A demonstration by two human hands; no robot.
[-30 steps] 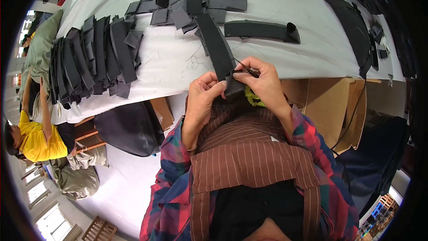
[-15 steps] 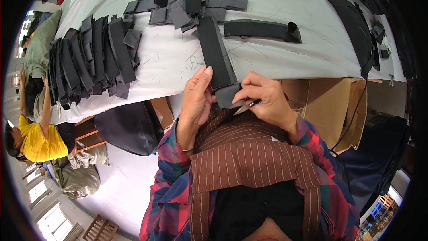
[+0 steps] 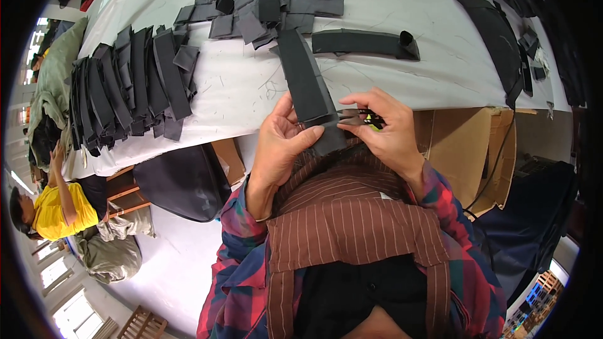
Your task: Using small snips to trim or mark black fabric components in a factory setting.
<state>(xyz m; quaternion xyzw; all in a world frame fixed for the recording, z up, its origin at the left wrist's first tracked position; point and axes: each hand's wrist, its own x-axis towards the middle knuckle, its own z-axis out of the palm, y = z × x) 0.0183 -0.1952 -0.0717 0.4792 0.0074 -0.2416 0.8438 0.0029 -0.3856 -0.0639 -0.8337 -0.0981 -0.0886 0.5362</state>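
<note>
A dark grey fabric strip (image 3: 306, 78) runs from the table toward me, its near end hanging over the edge in front of my apron. My left hand (image 3: 279, 140) grips that near end, the thumb pressed on top and the fingers beneath. In my right hand (image 3: 388, 130) is a small pair of thread snips (image 3: 363, 117) with black handles. Their blades point left and meet the strip's right edge, close to a crosswise seam near its end. Whether they touch a thread there is too small to tell.
Overlapping dark strips (image 3: 125, 81) lie in a row at left, with a heap of similar pieces (image 3: 267, 0) at the back. One curled strip (image 3: 361, 44) and a dark curved piece (image 3: 493, 37) lie to the right. Below are a cardboard box (image 3: 465, 144) and a black seat (image 3: 182, 182). A person in yellow (image 3: 63, 210) works far left.
My right hand has turned the snips from pointing down at the strip's tip to pointing left at its edge. My left thumb has come down onto the strip's end.
</note>
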